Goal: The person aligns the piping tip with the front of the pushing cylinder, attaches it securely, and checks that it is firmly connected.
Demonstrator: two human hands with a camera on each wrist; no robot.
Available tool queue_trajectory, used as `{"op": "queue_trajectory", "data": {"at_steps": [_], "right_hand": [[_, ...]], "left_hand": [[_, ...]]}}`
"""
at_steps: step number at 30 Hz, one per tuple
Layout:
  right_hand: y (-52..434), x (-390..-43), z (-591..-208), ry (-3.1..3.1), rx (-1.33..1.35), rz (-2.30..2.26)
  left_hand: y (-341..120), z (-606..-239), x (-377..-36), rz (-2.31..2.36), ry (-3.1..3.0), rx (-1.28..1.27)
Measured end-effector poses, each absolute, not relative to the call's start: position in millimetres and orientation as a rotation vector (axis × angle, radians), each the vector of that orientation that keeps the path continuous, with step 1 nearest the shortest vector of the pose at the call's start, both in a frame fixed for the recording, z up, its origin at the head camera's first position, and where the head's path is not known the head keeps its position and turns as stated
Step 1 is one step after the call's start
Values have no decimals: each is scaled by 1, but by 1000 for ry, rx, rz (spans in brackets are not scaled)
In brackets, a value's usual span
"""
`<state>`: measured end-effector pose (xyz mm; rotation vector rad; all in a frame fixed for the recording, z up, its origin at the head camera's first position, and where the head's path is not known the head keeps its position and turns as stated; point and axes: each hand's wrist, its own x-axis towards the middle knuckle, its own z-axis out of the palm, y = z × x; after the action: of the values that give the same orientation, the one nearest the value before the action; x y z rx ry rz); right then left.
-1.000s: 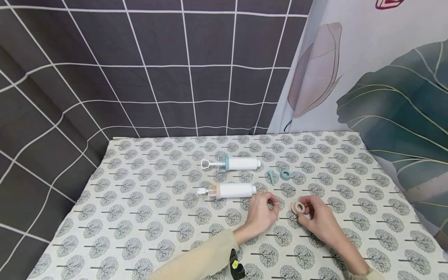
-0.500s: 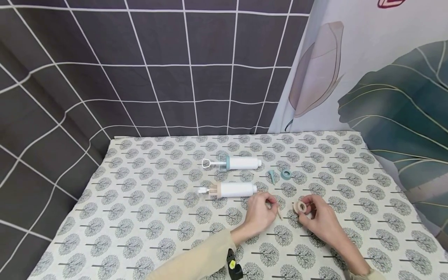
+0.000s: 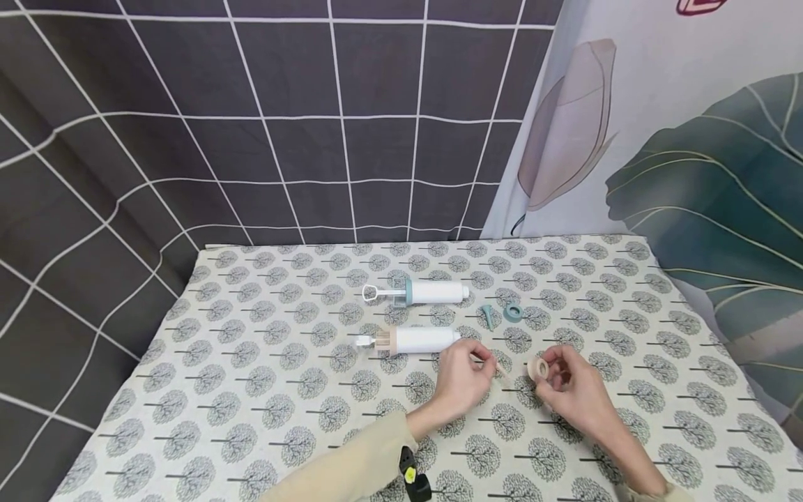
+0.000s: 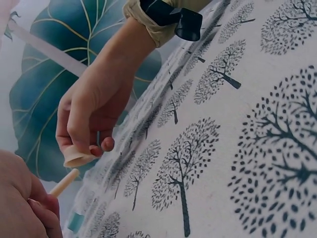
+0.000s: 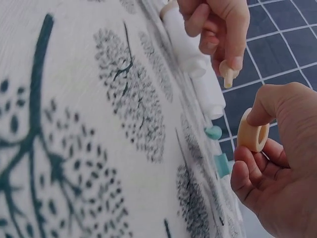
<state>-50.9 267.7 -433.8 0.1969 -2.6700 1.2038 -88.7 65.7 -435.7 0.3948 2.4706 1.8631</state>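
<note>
- Left hand [image 3: 461,382] pinched beige nozzle tip [image 3: 500,368] just above table [image 3: 251,390].
- Right hand [image 3: 574,394] pinched beige ring [image 3: 538,369] at rim, close beside tip.
- Both parts looked light, stiff, slick; take by the edges.
- Beige-collared syringe [image 3: 414,340] beyond; teal-collared syringe [image 3: 417,293] farthest.

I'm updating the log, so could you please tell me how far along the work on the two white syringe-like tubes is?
Nothing looks fitted yet. The left hand pinches a small beige pointed tip; the right hand holds a beige plastic ring beside it, apart. The beige-collared white tube lies on the tree-print cloth without them. The teal-collared white tube, teal tip and teal ring lie untouched.
</note>
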Motion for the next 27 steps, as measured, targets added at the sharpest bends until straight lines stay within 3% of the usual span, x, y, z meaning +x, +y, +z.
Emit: {"op": "queue_trajectory", "data": {"at_steps": [9,27], "right_hand": [[260,-47,-422,-2706,59,1390],[252,-48,-425,-2432,206,1757]], "left_hand": [[65,-430,-89,1931,2425,336],[61,-423,-88,2040,2396,332]]}}
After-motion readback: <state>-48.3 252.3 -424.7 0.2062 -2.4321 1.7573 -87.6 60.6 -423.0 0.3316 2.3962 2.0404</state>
